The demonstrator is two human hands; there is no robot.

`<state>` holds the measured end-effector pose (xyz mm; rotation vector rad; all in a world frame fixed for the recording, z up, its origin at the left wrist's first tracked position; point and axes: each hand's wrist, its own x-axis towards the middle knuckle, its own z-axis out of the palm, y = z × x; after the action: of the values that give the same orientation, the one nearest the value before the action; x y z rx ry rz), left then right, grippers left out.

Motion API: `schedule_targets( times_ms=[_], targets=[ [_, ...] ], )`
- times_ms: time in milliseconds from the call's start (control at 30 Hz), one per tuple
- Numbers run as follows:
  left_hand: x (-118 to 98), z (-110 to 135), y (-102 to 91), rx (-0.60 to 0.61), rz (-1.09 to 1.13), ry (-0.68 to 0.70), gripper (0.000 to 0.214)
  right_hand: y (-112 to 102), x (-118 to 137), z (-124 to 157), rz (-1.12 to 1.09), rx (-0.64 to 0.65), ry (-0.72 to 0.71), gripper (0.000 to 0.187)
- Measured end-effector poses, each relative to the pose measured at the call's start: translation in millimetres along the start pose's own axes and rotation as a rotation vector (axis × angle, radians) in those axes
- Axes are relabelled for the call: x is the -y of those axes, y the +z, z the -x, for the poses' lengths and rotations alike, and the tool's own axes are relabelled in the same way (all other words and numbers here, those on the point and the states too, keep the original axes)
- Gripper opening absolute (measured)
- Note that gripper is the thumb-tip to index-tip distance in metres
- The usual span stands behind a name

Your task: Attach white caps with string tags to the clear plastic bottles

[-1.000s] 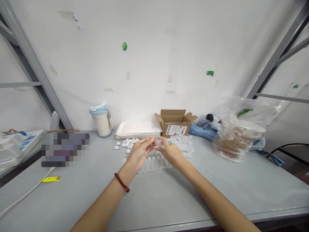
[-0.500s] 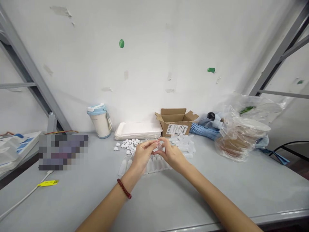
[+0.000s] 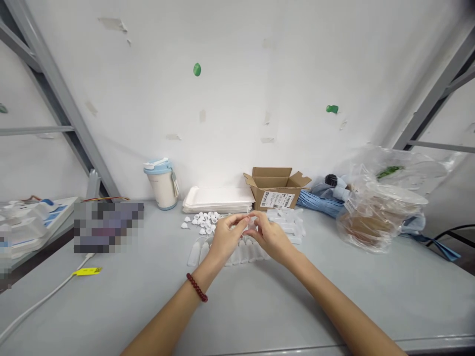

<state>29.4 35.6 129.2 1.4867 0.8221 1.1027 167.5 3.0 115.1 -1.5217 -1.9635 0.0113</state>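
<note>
Over the middle of the table, my two hands meet at the fingertips around a small translucent plastic bottle. My right hand is closed on it, thumb and fingers curled about its sides. My left hand pinches at its top; fingers hide whatever part it grips there. Beneath my hands lies a row of similar translucent bottles, partly covered by my left hand. Small white pointed caps lie loose beyond my left hand. More clear bottles are heaped past my right hand.
Along the wall stand a tumbler, a stack of white trays or sheets and an open cardboard box. At right are blue cloth and a plastic-wrapped spool. A white cable crosses the left side.
The view has shifted slightly, so everything sits a little further right. The thin white tip that stuck up above my fingers no longer shows. Both hands stay together at the bottle.
</note>
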Motion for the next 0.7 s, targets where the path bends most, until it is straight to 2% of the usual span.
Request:
schedule_targets(
  times_ms=[300, 533, 700],
  targets=[
    [4.3, -1.2, -0.7, 0.034, -0.146, 0.059, 0.021, -3.6, -2.8, -1.3, -0.012, 0.048, 0.045, 0.027],
    [2.2, 0.1, -0.4, 0.051, -0.116, 0.088, 0.021, -2.2, -7.0, -1.7, -0.127, 0.015, 0.031, 0.020],
    [-1.1, 0.6, -1.7, 0.075, -0.080, 0.068, 0.021, -5.0, -3.9, -1.9, -0.249, -0.014, 0.086, 0.018]
  ],
)
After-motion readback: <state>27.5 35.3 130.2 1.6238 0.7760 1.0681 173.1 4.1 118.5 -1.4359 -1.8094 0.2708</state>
